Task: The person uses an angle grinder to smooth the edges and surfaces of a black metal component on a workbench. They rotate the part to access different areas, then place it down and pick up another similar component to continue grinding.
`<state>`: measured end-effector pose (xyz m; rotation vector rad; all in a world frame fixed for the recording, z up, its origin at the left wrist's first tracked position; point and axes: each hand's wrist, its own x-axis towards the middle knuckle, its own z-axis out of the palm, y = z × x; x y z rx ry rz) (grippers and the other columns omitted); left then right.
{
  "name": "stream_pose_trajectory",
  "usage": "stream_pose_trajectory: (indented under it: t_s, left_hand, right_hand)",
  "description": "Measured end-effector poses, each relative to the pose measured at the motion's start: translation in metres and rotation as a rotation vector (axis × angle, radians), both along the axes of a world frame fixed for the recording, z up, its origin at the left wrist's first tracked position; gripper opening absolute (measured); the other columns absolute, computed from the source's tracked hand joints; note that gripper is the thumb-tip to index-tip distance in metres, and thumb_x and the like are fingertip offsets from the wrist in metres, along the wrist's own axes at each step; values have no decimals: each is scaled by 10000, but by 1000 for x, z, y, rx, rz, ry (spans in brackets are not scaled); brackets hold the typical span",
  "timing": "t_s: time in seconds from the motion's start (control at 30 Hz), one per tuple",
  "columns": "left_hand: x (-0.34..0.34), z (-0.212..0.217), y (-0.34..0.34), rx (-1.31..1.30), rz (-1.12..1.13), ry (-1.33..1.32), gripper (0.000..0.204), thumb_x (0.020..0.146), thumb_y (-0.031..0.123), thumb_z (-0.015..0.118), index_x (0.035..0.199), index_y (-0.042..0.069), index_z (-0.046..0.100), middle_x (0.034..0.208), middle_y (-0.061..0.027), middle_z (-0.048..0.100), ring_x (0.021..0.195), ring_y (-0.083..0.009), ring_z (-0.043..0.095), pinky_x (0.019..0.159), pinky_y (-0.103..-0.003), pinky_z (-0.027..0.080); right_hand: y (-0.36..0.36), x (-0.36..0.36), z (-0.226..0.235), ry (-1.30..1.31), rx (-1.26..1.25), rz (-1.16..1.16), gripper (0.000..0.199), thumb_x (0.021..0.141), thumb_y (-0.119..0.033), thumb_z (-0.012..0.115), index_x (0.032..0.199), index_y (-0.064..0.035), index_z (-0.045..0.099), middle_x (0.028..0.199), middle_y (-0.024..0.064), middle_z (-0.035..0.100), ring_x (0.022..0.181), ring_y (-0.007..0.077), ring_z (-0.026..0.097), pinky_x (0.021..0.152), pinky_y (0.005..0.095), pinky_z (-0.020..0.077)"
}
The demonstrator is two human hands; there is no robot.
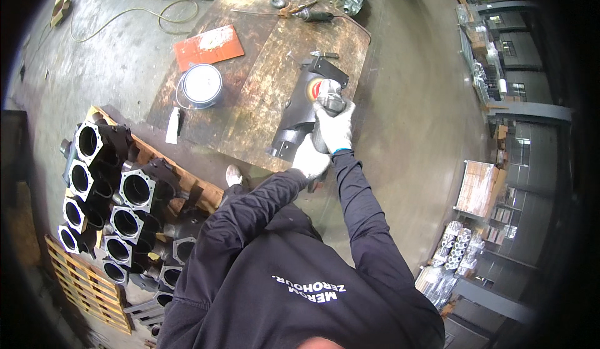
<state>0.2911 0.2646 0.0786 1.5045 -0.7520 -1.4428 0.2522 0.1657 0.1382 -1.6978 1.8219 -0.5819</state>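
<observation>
An angle grinder (332, 103) with a red and yellow disc (314, 89) is held in both my gloved hands. My right hand (337, 127) wraps round its body close to the head. Lower down, my left hand (310, 156) grips the rear handle, mostly covering it. The disc lies at the surface of a black metal casting (300, 104) on the worn wooden table (250, 105); whether it touches or spins, I cannot tell. A flat flange plate (330, 70) forms the casting's far end, and a small dark tool (324, 54) lies just beyond it.
Left on the table are a white-lidded can (203, 84), an orange-red sheet (209, 47) and a white scraper-like piece (173, 126). Another power tool (312, 15) with a cord lies at the far side. Several black castings (137, 187) stand on a pallet at left; a hose (125, 11) crosses the floor.
</observation>
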Motion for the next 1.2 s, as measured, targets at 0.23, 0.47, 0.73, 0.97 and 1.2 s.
stream_pose_trajectory:
  t_s: [0.23, 0.47, 0.73, 0.97, 1.2]
  left_hand:
    - [2, 10, 0, -73, 5, -6, 594, 797, 235, 752, 1280, -14, 514, 1190, -207, 654, 1137, -334, 637, 984, -413, 497]
    - [2, 3, -8, -84, -1, -16, 625, 792, 258, 756, 1298, -18, 512, 1223, -237, 645, 1174, -362, 628, 999, -423, 491]
    - [-13, -6, 36, -48, 82, -26, 616, 776, 259, 770, 1263, -5, 500, 1141, -273, 668, 1105, -419, 661, 956, -459, 510]
    - [-29, 5, 60, -24, 121, 44, 588, 789, 235, 766, 1263, 7, 502, 1125, -270, 677, 1082, -402, 677, 921, -445, 526]
    - [-36, -4, 63, -60, 135, 119, 586, 789, 233, 771, 1263, 15, 504, 1158, -261, 670, 1118, -391, 665, 939, -436, 517]
  right_hand:
    - [-1, -7, 5, -110, -80, -38, 817, 768, -394, 882, 1376, -70, 442, 1277, 244, 628, 1174, 378, 646, 1003, 478, 502]
    - [-4, 0, 14, -54, 25, -53, 846, 788, -398, 863, 1411, -77, 389, 1301, 263, 612, 1192, 402, 634, 1000, 487, 496]
    - [33, -4, 10, -47, 81, 9, 900, 803, -402, 852, 1465, -86, 331, 1328, 274, 604, 1209, 429, 625, 1007, 498, 493]
    - [56, -12, 17, -28, 41, -6, 867, 784, -398, 869, 1431, -71, 394, 1326, 272, 603, 1223, 424, 614, 1017, 507, 486]
    - [60, -11, 20, -57, -8, 23, 862, 785, -359, 872, 1443, -79, 390, 1303, 260, 619, 1211, 400, 626, 1009, 486, 498]
